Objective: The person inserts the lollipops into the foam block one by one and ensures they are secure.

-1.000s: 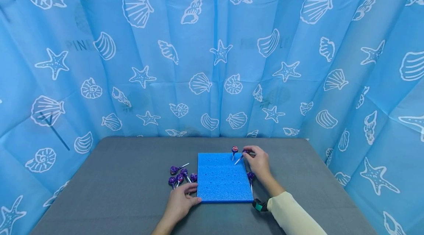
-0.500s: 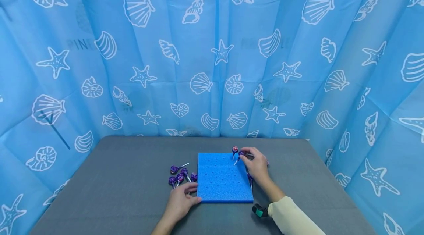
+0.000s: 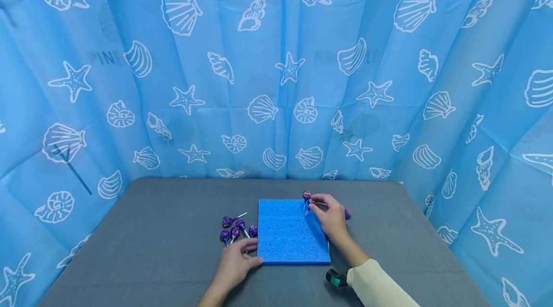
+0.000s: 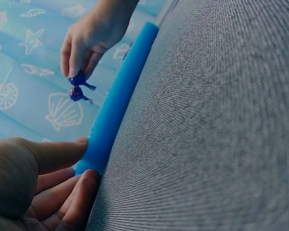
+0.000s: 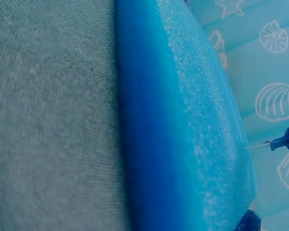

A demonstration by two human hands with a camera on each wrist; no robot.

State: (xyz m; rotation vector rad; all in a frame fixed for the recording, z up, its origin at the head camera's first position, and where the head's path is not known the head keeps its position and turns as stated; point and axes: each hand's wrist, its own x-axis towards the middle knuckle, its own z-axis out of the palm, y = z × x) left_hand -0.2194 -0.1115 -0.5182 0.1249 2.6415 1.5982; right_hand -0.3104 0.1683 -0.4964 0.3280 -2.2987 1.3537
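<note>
My left hand (image 3: 235,263) pinches the near left corner of a blue foam block (image 3: 289,235), thumb and curled fingers at its edge in the left wrist view. My right hand (image 3: 331,215) pinches a purple-wrapped lollipop (image 4: 78,78) by its head over the block's far right corner. Its white stick slants down to the foam. Right beside it another lollipop (image 3: 306,195), wrapped in red and purple, stands upright in the block. Small holes dot the block's top in rows. In the right wrist view, a lollipop stick (image 5: 258,146) meets the foam surface.
Several purple lollipops (image 3: 227,221) lie on the grey table (image 3: 173,239) left of the block, close to my left fingers. More lollipops (image 3: 347,214) lie to the right, partly behind my right hand. A blue shell-print curtain (image 3: 276,119) hangs behind the table.
My right hand has moved left with its lollipop, bringing it close beside the upright one. Purple lollipops right of the hand have come into view. The left hand stays at the corner.
</note>
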